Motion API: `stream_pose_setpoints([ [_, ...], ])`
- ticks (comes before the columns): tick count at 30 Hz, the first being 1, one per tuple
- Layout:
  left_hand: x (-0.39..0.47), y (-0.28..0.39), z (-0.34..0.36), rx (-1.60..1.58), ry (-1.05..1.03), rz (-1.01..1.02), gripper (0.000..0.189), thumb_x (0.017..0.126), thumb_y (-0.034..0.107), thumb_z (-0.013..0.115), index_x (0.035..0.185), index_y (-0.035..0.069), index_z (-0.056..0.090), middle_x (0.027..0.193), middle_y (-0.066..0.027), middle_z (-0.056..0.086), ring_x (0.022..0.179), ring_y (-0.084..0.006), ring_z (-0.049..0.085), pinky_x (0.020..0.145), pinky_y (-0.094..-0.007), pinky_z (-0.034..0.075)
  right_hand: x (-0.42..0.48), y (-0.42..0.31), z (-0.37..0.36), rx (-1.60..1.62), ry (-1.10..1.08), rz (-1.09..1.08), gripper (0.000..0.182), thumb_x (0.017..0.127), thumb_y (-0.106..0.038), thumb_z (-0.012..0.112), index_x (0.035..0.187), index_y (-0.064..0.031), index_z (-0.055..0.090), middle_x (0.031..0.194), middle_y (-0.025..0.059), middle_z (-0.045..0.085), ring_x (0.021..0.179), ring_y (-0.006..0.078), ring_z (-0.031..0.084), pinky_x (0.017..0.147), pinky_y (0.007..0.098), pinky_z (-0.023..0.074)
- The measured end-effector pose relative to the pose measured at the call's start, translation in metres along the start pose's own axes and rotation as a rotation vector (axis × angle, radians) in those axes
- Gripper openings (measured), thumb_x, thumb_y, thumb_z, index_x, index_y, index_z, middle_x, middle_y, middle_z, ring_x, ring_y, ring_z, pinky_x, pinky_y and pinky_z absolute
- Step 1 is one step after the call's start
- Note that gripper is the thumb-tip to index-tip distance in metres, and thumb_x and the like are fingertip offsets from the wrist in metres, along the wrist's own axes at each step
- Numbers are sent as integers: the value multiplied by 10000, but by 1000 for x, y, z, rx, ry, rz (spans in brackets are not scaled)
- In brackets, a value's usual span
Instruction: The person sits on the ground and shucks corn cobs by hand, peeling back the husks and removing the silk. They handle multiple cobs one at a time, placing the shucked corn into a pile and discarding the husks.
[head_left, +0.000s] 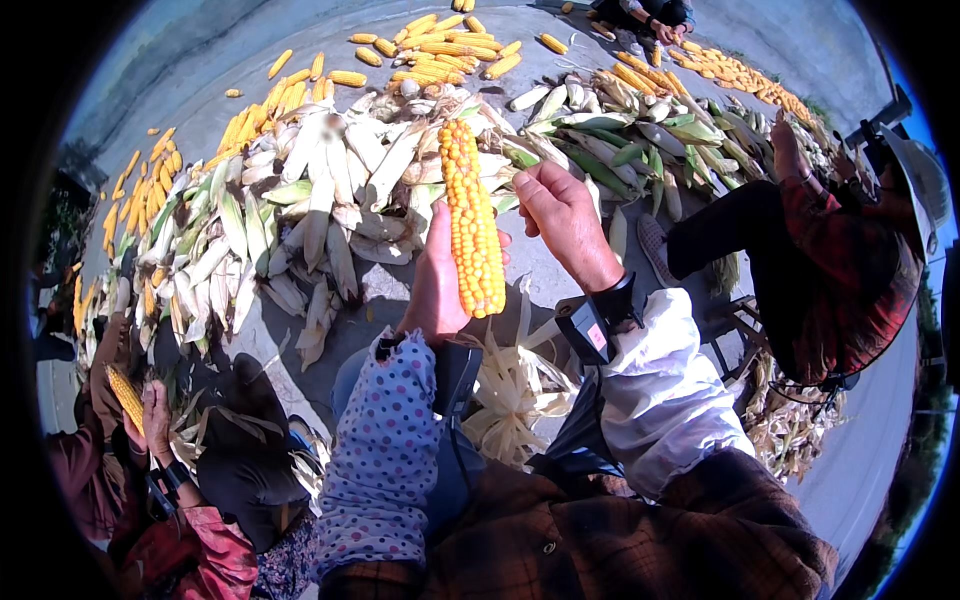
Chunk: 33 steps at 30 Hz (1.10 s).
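My left hand (437, 281) grips a husked ear of corn (472, 217), its yellow kernels bare and a few gaps showing along the rows. The ear stands nearly upright in front of me. To its right, apart from it, is my right hand (559, 214), fingers curled in and thumb against the forefinger; nothing shows in it. Stripped pale husks (517, 390) lie on the ground between my legs. Just beyond my hands spreads a long heap of unhusked corn ears (330, 180), mostly dry and whitish with some green leaves.
Husked yellow ears (442, 52) are piled on the concrete behind the heap. A person in a red checked top (832, 277) sits at right beside more husks (795, 427). At lower left, another person's hand (156, 420) holds a yellow ear (124, 397). Someone's hands (667, 31) show far off.
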<state>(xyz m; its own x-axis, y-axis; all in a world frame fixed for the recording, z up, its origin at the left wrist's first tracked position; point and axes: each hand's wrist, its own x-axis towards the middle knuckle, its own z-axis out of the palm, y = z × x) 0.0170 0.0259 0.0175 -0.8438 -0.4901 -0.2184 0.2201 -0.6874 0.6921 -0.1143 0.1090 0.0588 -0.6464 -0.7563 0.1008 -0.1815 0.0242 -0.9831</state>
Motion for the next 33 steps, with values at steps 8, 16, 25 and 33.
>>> stream_pose_setpoints([
  [8, -1, -1, 4, 8, 1, 42, 560, 950, 561, 353, 1143, 62, 521, 885, -57, 589, 759, -140, 578, 666, -274, 478, -6, 7, 16, -93, -29, -186, 133, 856, -116, 598, 912, 4, 587, 745, 89, 611, 678, 170, 611, 609, 305, 491],
  [16, 4, -8, 4, 112, 28, 23, 536, 962, 540, 349, 1122, 63, 532, 858, -58, 601, 706, -125, 572, 618, -263, 470, -9, 2, 4, -553, 19, -424, 115, 855, -73, 596, 921, 22, 601, 771, 96, 620, 663, 150, 599, 601, 286, 486],
  [25, -3, -2, 10, 54, -32, -76, 567, 940, 580, 362, 1137, 73, 522, 850, -89, 618, 712, -158, 599, 613, -272, 485, 2, 1, 1, -333, 287, -279, 86, 822, -77, 567, 833, 6, 586, 685, 142, 582, 588, 222, 580, 576, 327, 458],
  [33, -2, 0, 7, -49, -108, -100, 544, 960, 550, 327, 1160, 75, 501, 836, -97, 630, 685, -173, 607, 633, -285, 502, 0, 2, 6, 125, -31, 33, 221, 946, -214, 551, 979, 1, 595, 765, -10, 566, 653, 57, 501, 589, 225, 435],
])
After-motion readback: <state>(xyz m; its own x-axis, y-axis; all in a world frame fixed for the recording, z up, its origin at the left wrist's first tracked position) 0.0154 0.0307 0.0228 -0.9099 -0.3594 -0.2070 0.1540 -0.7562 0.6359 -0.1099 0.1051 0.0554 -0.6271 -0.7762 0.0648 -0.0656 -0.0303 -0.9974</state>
